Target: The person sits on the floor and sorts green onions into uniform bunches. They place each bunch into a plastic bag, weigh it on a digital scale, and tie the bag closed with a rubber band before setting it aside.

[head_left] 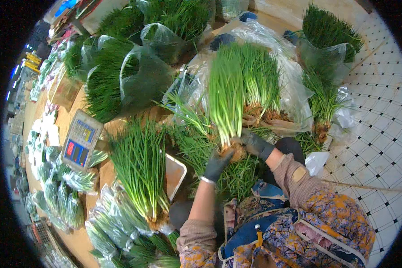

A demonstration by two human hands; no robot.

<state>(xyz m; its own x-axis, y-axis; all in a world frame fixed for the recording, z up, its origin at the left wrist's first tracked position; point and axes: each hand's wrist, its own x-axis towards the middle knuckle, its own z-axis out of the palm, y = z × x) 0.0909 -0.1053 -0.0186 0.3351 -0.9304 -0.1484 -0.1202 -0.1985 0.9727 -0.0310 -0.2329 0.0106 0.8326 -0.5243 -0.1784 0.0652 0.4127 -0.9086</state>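
Note:
A bunch of green onions [225, 100] stands nearly upright before me, its leaves pointing away and its brown roots towards me. My left hand [217, 164], in a dark glove, grips the root end from the left. From the right, my right hand [256, 144], also gloved, closes around the base of the white stems. Just behind lie more green onions [261, 80] on a clear plastic sheet [293, 77]. Loose green leaves [243, 179] are heaped below my hands. To the left, another large bunch [137, 171] rests on a scale's metal tray [176, 174].
A digital scale display [82, 140] stands at the left. Bagged green onions [147, 80] crowd the far left, and a further bag [328, 50] stands at the far right. Plastic-wrapped bundles [110, 217] lie at the lower left. Patterned floor tiles [378, 134] extend along the right.

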